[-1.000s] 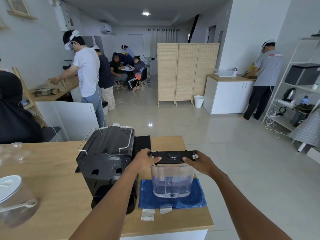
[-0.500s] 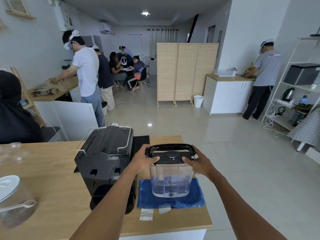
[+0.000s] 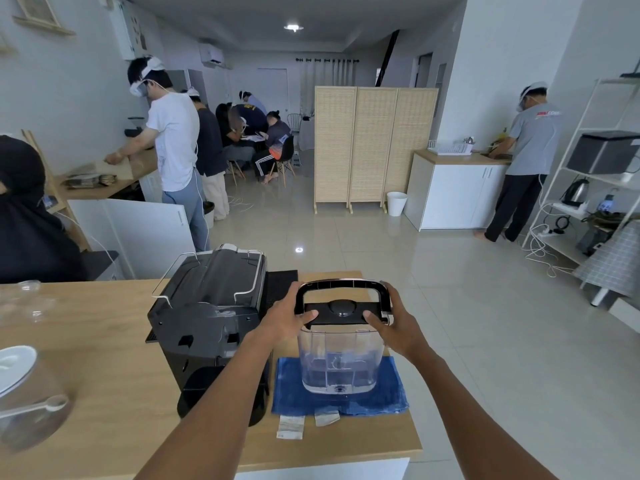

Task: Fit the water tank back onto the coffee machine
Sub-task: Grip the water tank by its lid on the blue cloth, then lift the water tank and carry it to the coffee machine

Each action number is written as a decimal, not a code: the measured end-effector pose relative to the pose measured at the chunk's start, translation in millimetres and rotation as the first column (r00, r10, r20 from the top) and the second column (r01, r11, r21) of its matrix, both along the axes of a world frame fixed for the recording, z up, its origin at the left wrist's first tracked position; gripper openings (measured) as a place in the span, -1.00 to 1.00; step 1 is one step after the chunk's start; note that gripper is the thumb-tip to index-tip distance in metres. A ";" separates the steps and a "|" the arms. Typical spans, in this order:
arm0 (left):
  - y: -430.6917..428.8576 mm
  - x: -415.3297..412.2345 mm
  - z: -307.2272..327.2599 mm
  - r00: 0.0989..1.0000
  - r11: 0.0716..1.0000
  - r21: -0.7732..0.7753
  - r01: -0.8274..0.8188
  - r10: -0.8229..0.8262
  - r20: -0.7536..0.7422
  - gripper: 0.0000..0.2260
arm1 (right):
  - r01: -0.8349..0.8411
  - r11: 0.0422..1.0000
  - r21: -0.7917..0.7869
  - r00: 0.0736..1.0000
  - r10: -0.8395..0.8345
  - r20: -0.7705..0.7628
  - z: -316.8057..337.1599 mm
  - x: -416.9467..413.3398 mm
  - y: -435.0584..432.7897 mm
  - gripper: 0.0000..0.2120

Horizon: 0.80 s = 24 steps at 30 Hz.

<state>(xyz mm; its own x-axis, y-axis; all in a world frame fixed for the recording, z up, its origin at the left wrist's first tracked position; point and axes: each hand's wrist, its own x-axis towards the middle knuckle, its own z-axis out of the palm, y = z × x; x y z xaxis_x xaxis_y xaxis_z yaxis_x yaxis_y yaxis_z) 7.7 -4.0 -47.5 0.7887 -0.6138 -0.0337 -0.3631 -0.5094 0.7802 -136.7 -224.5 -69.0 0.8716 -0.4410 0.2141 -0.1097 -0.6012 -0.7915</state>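
Left hand point(image 3: 289, 318), right hand point(image 3: 398, 323): both clasped inward.

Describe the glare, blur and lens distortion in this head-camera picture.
Head view: wide-angle bending bows the shelf unit at the right edge; the ceiling lamp leaves a bright spot on the glossy floor; the glass jar at lower left is smeared and soft; the water tank and both hands are fairly sharp.

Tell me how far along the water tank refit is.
Done: lid on the water tank, handle raised. In hand: left hand and right hand grip its top, over the blue cloth. Left: seating it on the coffee machine alongside.
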 end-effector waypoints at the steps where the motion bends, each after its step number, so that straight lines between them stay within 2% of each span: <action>1: 0.3 -0.6 1.5 1.000 1.000 0.003 0.006 -0.006 0.003 -0.47 | 0.001 1.000 -0.012 1.000 -0.001 0.005 -1.2 1.1 -1.0 -0.31; 6: 3.0 -8.2 -4.9 0.998 0.995 -0.081 -0.066 0.065 -0.010 -0.45 | 0.044 0.998 -0.038 0.998 -0.043 0.038 -6.2 0.3 -0.4 -0.32; 11: 3.1 -4.6 -10.9 0.997 0.989 -0.127 -0.071 0.068 -0.026 -0.46 | 0.038 0.998 -0.045 0.995 -0.034 0.090 -5.3 -1.0 2.9 -0.36; 15: 2.3 -13.3 -5.2 0.993 0.977 -0.189 -0.095 0.081 -0.083 -0.55 | 0.031 0.997 -0.068 0.996 -0.025 0.088 -3.1 -3.1 1.3 -0.39; 20: 1.9 -9.4 -14.6 0.988 0.977 -0.147 -0.152 0.155 0.008 -0.62 | 0.016 0.990 -0.143 0.998 -0.007 0.064 3.9 -2.3 -2.7 -0.51; 24: 3.7 -12.8 -16.7 0.990 0.979 -0.153 -0.134 0.140 0.030 -0.66 | 0.026 0.980 -0.196 0.999 -0.019 0.040 2.4 -3.6 -2.8 -0.57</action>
<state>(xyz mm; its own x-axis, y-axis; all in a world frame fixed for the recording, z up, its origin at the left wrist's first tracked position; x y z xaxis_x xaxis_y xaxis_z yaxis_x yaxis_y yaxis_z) -5.1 -0.3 -64.2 0.8647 -0.4953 0.0840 -0.3306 -0.4349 0.8376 -140.3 -227.3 -66.6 0.8515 -0.4064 0.3313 -0.0972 -0.7432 -0.6620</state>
